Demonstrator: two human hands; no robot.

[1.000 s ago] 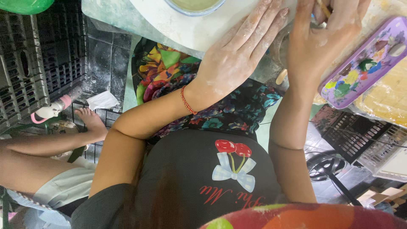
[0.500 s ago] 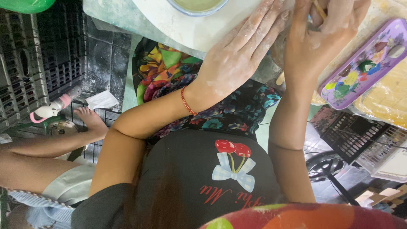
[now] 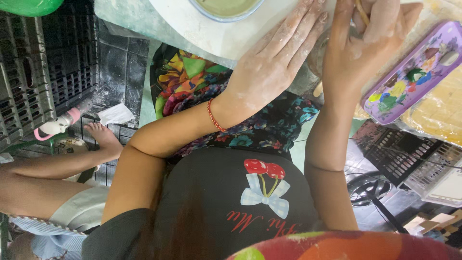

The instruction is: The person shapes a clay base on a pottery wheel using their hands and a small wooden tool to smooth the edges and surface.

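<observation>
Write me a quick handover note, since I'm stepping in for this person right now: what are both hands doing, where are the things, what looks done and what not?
Left hand: flat, palm down, dusted with white powder, resting on the white round board at the table edge.
Right hand: closed around a thin wooden stick, its tip out of view.
Things: a bowl of pale liquid sits on the board above the left hand; a purple paint palette with mixed colours lies right of the right hand.
Done: paints are already on the palette.
Left: cannot tell; the worked piece is hidden by the hands.
</observation>
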